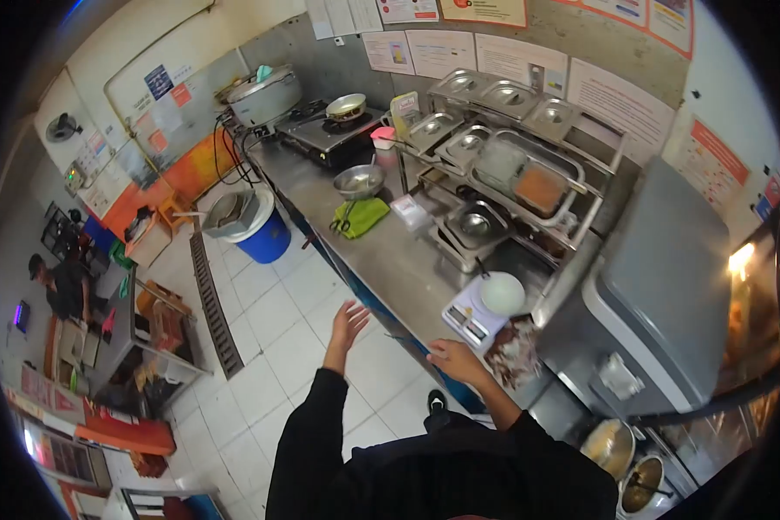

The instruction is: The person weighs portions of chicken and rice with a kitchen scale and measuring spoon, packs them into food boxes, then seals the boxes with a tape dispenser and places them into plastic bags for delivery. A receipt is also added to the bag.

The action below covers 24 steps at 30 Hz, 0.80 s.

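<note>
My left hand [349,324] is raised over the floor in front of the counter edge, its fingers apart and nothing in it. At the counter's front edge, my right hand [458,360] has loosely bent fingers and no object visible in it. Nearest to that hand is a digital kitchen scale [468,326] carrying a round white bowl [503,295]. Beside the scale lies a crumpled heap of brown and whitish material [515,354], perhaps in plastic. Farther along the steel counter [381,260], scissors [341,222] rest on a green cloth [364,217] near a metal bowl [360,180].
A rack of steel food pans [529,121] stands at the back of the counter. Beyond are a stove [316,139] with a pan and a large pot [269,95]. A blue bucket [267,243] stands on the floor. At far left a person [68,286] works.
</note>
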Available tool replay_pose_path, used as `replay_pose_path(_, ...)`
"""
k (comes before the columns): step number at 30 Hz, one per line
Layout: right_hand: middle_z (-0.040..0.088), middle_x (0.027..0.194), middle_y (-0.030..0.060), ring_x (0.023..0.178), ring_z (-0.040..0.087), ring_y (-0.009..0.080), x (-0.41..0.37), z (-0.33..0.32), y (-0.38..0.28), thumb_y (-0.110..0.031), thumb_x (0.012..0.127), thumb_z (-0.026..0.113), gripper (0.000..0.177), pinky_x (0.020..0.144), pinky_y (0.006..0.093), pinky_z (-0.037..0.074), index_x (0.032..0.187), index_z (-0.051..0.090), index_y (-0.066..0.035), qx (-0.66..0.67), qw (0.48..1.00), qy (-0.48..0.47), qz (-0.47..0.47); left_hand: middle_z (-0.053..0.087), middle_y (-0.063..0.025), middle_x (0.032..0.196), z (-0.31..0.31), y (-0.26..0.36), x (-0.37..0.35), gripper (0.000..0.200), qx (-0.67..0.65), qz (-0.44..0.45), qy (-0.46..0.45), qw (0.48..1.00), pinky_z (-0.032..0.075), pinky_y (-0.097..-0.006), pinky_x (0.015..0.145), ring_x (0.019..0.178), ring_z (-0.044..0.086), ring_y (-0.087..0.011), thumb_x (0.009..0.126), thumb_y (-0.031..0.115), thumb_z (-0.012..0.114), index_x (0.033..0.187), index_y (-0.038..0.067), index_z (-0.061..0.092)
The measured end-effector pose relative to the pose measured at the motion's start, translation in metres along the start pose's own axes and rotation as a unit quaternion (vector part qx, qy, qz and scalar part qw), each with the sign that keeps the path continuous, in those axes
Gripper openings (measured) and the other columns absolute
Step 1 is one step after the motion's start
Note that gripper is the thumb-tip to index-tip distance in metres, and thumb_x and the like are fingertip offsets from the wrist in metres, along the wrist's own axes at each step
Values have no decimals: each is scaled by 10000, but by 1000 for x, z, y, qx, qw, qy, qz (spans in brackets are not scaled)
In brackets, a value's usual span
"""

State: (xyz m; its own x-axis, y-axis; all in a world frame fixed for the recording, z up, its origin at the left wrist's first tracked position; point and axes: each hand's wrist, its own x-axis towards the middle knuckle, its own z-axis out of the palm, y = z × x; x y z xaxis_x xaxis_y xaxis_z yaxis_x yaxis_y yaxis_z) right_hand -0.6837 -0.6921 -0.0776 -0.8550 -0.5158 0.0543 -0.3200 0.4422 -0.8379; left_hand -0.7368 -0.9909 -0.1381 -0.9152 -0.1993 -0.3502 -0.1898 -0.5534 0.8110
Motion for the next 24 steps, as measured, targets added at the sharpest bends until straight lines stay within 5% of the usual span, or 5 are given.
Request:
replay_pose_path(5,291,1225,303,1109,322,430,130,30,39,-160,724,546,542,915,421,333,1213,350,-34,-180,971,62,145,325,-234,1205,67,48,156,685,-131,9,-36,991,399,-426,877,1050,451,-368,818,448,463,1271,45,145)
replay_pose_path(10,426,1054,290,979,452,393,194,29,43,-108,734,486,327,747,415,448,1043,454,-7,-280,910,134,274,300,-260,1189,78,126,272,862,-74,-26,-32,996,421,-433,853,1015,464,-400,777,449,530,1298,77,-47)
replay_pose_path(14,536,668,205,643,544,356,213,35,63,-100,726,454,112,591,435,455,708,522,-12,-235,912,170,289,405,-224,1092,45,154,372,667,15,-21,-54,998,505,-375,719,857,558,-364,793,314,545,1229,-23,168)
replay_pose_path(17,551,665,191,677,551,341,207,52,73,-121,704,470,136,606,420,464,674,551,-17,-263,876,182,361,490,-182,952,21,155,414,308,79,-12,-59,995,529,-385,680,766,580,-309,763,87,568,961,-59,384)
replay_pose_path(24,573,707,156,709,555,319,299,81,60,-182,676,522,158,644,409,452,712,594,-46,-179,902,83,385,452,-218,991,-62,210,483,510,94,-47,-66,992,536,-403,643,783,558,-396,738,65,585,1096,6,226)
